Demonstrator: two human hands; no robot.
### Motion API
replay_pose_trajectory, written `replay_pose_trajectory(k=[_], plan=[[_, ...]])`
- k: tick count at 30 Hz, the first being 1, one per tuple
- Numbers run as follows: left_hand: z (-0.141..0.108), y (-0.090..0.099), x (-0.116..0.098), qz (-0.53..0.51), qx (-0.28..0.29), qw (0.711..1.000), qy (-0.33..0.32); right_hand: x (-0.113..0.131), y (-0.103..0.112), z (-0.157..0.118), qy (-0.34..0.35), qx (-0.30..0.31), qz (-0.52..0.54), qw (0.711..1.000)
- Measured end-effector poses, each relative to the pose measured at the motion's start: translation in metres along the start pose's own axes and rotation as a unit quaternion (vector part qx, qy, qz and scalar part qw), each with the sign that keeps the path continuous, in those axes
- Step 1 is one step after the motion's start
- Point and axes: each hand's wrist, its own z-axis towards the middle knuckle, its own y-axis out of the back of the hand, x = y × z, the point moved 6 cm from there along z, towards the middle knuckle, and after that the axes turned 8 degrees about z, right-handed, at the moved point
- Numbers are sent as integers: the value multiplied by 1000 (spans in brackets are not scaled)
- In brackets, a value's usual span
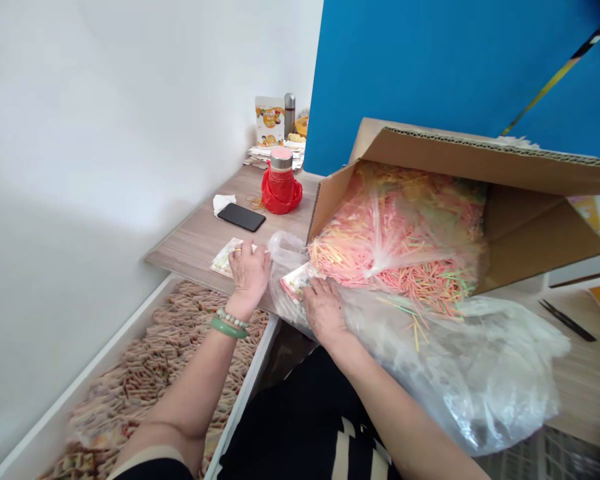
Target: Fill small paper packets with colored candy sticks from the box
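My left hand (250, 270) rests on a small printed packet (225, 259) at the front edge of the wooden table, its fingers bent over the packet's right part. My right hand (324, 307) has its fingertips on a second printed packet (297, 281), which lies on clear plastic. To the right of that packet, an open cardboard box (525, 233) lies tipped toward me. Inside it, a clear bag holds thin pink, yellow and green sticks (405, 247). Whether either hand grips its packet or only presses on it is unclear.
A black phone (241, 217) lies beyond my left hand, near a jar lid (281, 158) above red plastic (281, 192). Below left stands a white bin (247, 380) full of small filled packets. Clear plastic (495, 373) hangs over the table edge; black tweezers (567, 321) lie right.
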Motion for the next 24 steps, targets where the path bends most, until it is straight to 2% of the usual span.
replay_pose_trajectory(k=[2, 4, 7, 11, 12, 14, 17, 18, 20, 22, 24], plan=[[-7, 3, -8, -75, 37, 996, -17, -3, 2, 0, -5, -11, 24, 1000], [-14, -3, -14, -189, 112, 976, -9, -7, 4, 0, -7, -24, 52, 998], [-25, -19, -22, -345, 222, 911, 33, -11, 10, 0, 5, -52, 95, 994], [-34, -28, -34, -442, 312, 838, 73, -12, 29, -6, 42, -175, 97, 979], [-36, -28, -39, -468, 329, 816, 83, -10, 34, -9, 57, -201, 86, 974], [-38, -26, -50, -539, 356, 756, 103, -2, 42, -15, 89, -213, 57, 971], [-41, -23, -68, -650, 374, 647, 137, 9, 51, -23, 118, -161, 15, 980], [-42, -23, -72, -673, 369, 623, 152, 10, 54, -27, 120, -138, 5, 983], [-43, -23, -75, -692, 343, 606, 189, 4, 61, -40, 106, -106, -3, 989], [-47, -21, -78, -685, 318, 618, 217, -15, 74, -61, 59, -106, 5, 993], [-57, -19, -85, -665, 326, 635, 220, -46, 90, -90, -14, -126, 17, 992]])
